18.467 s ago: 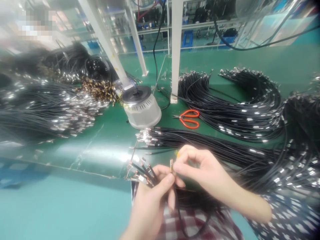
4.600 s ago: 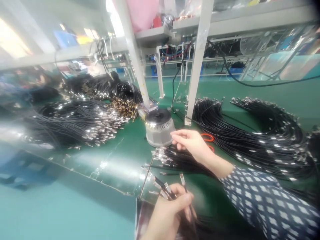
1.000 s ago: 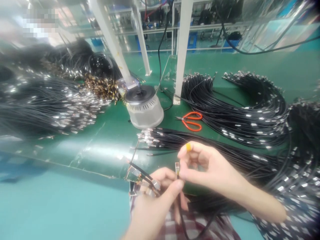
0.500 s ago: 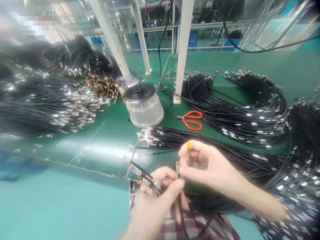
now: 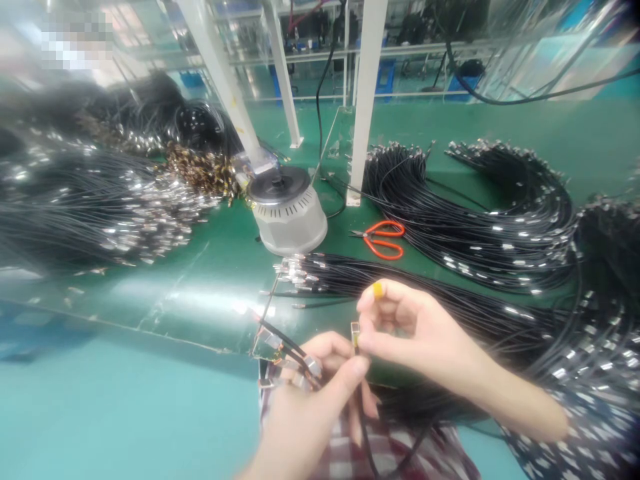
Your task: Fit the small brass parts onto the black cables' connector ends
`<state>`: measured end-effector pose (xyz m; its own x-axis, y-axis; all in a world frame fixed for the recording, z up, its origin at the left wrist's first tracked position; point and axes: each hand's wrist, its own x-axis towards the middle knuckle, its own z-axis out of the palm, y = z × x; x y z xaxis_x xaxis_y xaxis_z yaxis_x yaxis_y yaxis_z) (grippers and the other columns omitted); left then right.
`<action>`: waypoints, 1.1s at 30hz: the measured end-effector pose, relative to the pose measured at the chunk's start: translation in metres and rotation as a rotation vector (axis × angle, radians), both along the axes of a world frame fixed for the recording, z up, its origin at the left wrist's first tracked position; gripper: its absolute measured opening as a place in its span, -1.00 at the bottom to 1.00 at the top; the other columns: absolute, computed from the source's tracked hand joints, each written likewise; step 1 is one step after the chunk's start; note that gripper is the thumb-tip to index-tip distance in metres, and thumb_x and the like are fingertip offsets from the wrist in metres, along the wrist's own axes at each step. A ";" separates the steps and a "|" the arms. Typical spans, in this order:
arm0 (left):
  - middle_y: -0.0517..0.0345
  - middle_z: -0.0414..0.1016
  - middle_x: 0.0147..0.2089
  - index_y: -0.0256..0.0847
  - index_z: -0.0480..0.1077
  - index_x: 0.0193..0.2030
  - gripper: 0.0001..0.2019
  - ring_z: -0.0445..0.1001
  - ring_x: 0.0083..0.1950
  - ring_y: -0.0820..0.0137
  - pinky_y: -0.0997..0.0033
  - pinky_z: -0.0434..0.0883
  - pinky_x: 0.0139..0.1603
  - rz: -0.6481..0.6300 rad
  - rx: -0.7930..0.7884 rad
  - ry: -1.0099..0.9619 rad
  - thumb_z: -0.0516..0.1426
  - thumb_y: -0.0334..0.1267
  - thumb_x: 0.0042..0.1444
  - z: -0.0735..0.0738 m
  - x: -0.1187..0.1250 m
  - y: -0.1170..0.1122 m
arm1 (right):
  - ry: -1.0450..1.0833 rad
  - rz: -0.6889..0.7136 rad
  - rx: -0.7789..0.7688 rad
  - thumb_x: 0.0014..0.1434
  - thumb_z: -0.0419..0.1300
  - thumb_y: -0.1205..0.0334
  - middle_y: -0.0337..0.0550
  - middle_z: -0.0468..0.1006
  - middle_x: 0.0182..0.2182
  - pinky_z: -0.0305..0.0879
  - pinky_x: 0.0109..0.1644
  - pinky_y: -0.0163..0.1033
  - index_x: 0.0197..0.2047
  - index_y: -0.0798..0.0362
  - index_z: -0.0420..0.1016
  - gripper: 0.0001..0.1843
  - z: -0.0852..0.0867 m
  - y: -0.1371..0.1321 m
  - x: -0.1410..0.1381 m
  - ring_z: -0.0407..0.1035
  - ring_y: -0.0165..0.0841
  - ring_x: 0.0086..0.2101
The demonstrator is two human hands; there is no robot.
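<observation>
My left hand (image 5: 310, 407) is closed round a bunch of thin black cables (image 5: 287, 350) whose metal connector ends fan out to the left. One cable stands up between thumb and forefinger, its silver connector (image 5: 355, 332) at the top. My right hand (image 5: 405, 327) pinches that connector from the right with thumb and fingertips. A small yellow piece (image 5: 377, 289) shows at the tip of its forefinger. Both hands hover over the near edge of the green bench.
A grey round device with a black top (image 5: 287, 210) stands behind the hands, orange-handled scissors (image 5: 383, 240) to its right. Bundles of black cables (image 5: 480, 207) lie right and left (image 5: 100, 213). White frame posts (image 5: 367, 87) rise behind. A loose cable bundle (image 5: 340, 273) lies just beyond my hands.
Since 4.6 s ago my right hand came back from the grey device to the connector held up by my left. Over the last second both hands stay almost still.
</observation>
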<state>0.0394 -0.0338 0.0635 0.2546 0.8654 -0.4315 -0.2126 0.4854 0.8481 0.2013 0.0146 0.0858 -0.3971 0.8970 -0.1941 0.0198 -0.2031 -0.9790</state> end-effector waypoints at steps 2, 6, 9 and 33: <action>0.19 0.55 -0.63 -0.22 0.37 -0.43 -0.76 0.36 -0.74 0.53 0.56 0.22 -0.67 0.001 0.003 -0.006 0.22 -0.12 0.13 0.000 0.000 0.000 | -0.007 -0.004 -0.005 0.02 0.27 0.44 -0.35 0.47 -0.48 0.21 -0.25 -0.29 -0.27 0.04 0.34 -0.77 0.000 0.000 0.000 0.34 -0.46 -0.42; 0.19 0.54 -0.64 -0.22 0.38 -0.43 -0.77 0.35 -0.75 0.53 0.57 0.22 -0.68 0.016 0.015 -0.018 0.23 -0.13 0.13 0.001 0.001 -0.001 | -0.028 -0.016 0.005 0.02 0.25 0.45 -0.35 0.47 -0.47 0.19 -0.25 -0.27 -0.28 0.04 0.35 -0.79 0.001 0.000 -0.002 0.33 -0.45 -0.42; 0.17 0.54 -0.60 -0.22 0.40 -0.37 -0.78 0.36 -0.73 0.52 0.57 0.27 -0.67 0.004 0.025 0.015 0.23 -0.11 0.12 0.002 0.000 -0.002 | -0.069 -0.041 0.005 0.00 0.24 0.47 -0.35 0.46 -0.47 0.17 -0.26 -0.27 -0.32 0.04 0.34 -0.79 0.004 -0.002 -0.003 0.33 -0.44 -0.42; 0.20 0.48 -0.62 -0.22 0.45 -0.41 -0.75 0.38 -0.64 0.47 0.60 0.26 -0.69 0.168 0.022 -0.093 0.26 -0.06 0.08 0.003 0.002 0.002 | 0.097 -0.011 -0.104 -0.03 0.41 0.24 -0.26 0.56 -0.45 0.24 -0.24 -0.27 -0.20 0.08 0.31 -0.60 0.004 0.002 0.003 0.38 -0.43 -0.43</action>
